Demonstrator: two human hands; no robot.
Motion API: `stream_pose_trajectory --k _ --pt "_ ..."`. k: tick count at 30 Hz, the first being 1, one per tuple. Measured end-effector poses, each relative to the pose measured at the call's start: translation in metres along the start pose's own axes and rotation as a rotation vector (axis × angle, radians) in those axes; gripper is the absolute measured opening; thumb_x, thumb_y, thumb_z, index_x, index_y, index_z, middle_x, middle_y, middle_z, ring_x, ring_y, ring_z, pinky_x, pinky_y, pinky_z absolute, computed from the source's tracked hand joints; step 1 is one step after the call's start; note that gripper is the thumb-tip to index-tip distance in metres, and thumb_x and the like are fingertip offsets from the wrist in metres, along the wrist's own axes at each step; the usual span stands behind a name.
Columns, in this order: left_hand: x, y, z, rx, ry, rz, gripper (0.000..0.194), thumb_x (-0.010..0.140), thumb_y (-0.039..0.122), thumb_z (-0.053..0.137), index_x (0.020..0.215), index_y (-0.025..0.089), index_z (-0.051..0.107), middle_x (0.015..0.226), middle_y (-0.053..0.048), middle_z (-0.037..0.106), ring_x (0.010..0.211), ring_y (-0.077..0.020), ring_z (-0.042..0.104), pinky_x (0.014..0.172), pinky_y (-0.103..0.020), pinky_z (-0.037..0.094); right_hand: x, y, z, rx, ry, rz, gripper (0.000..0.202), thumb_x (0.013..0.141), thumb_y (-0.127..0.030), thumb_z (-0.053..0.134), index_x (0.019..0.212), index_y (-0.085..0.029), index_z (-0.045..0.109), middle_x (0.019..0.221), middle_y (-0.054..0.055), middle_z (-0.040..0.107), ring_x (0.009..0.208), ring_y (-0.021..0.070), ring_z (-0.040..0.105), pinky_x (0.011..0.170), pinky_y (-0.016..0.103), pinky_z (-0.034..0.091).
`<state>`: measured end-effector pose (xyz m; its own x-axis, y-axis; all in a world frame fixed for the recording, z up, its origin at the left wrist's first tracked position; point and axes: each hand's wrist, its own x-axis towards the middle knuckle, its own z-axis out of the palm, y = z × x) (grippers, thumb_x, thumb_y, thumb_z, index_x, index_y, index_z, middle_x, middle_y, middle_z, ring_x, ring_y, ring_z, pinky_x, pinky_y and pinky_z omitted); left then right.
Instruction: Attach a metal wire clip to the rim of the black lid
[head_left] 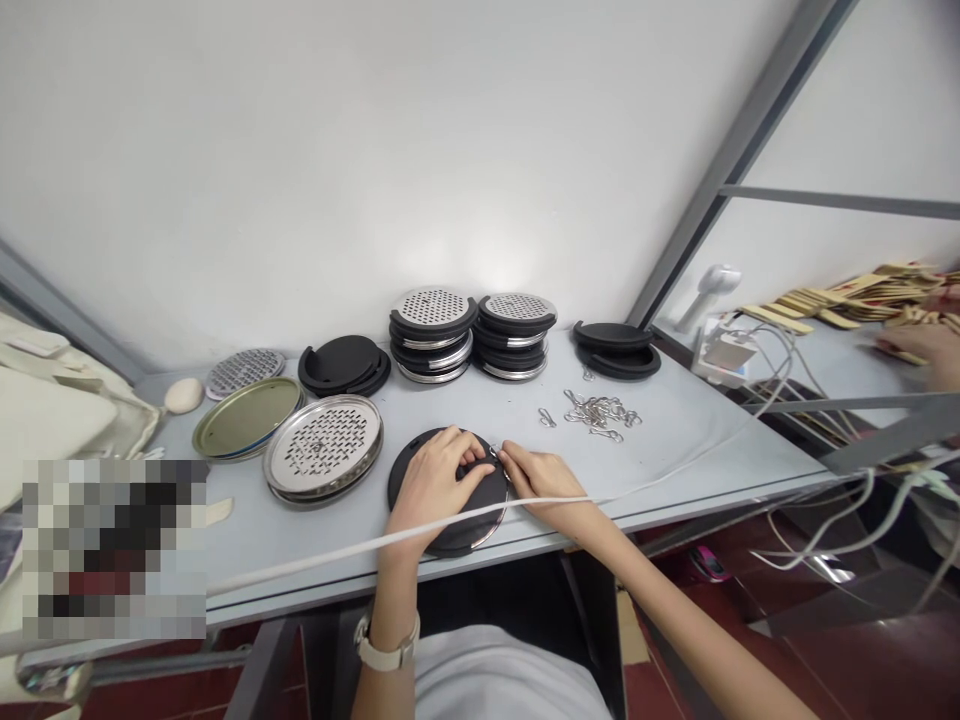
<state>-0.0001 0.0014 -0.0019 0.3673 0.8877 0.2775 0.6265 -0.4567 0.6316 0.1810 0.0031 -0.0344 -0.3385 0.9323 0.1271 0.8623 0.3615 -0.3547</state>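
A black round holder (480, 495) with a shiny metal rim lies at the table's front edge, under both hands. My left hand (441, 482) rests on top of it, fingers bent and pressed to it, thumb reaching toward its right side. At the holder's right edge, my right hand (546, 482) is closed, its fingertips pinching a small metal clip (494, 452). The fingers partly cover the clip, so how it joins the holder is unclear. Farther right lies a loose pile of small metal clips (600, 411).
Behind stand two stacks of perforated discs in black holders (433, 325), (516, 330). More black holders (616, 345) sit right. Perforated metal lids (322, 447) and a gold lid (247, 415) lie left. A white cable (300, 565) crosses in front. Another person's hand (926, 345) is far right.
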Motion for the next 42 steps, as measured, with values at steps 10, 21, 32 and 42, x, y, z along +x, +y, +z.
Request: stream_pose_trajectory --k 10,21,32,42 --pt "0.0001 -0.0001 0.0004 0.026 -0.007 0.012 0.004 0.083 0.025 0.058 0.083 0.021 0.056 0.084 0.001 0.055 0.082 -0.0158 0.052 0.076 -0.029 0.042 0.0007 0.0017 -0.0016 -0.016 -0.017 -0.034 0.026 0.098 -0.03 0.029 0.089 -0.019 0.051 0.061 -0.001 0.057 0.051 0.013 0.05 0.053 0.023 0.024" --pt "0.0003 -0.0011 0.0016 0.031 -0.007 0.025 0.004 0.084 0.025 0.057 0.085 0.022 0.055 0.085 0.001 0.054 0.082 -0.0154 0.052 0.077 -0.029 0.042 -0.0008 -0.0027 -0.0005 0.002 0.03 0.006 0.024 0.097 -0.03 0.03 0.087 -0.02 0.05 0.062 -0.001 0.056 0.05 0.0127 0.049 0.052 0.024 0.024" --pt "-0.0004 -0.0026 0.0011 0.002 -0.003 0.029 0.003 0.085 0.025 0.056 0.085 0.022 0.056 0.087 0.0 0.054 0.083 -0.0161 0.052 0.077 -0.03 0.042 -0.0029 -0.0022 -0.0009 0.114 0.058 0.01 0.022 0.096 -0.032 0.032 0.082 -0.021 0.045 0.058 -0.003 0.048 0.048 0.0118 0.044 0.051 0.023 0.024" --pt "0.0006 -0.0031 0.0018 0.0 -0.017 0.031 0.004 0.085 0.025 0.056 0.086 0.022 0.055 0.086 0.001 0.054 0.083 -0.016 0.052 0.078 -0.03 0.042 -0.0028 -0.0024 -0.0016 0.073 0.046 -0.006 0.023 0.096 -0.031 0.03 0.084 -0.021 0.047 0.06 -0.002 0.052 0.049 0.0122 0.047 0.052 0.023 0.024"
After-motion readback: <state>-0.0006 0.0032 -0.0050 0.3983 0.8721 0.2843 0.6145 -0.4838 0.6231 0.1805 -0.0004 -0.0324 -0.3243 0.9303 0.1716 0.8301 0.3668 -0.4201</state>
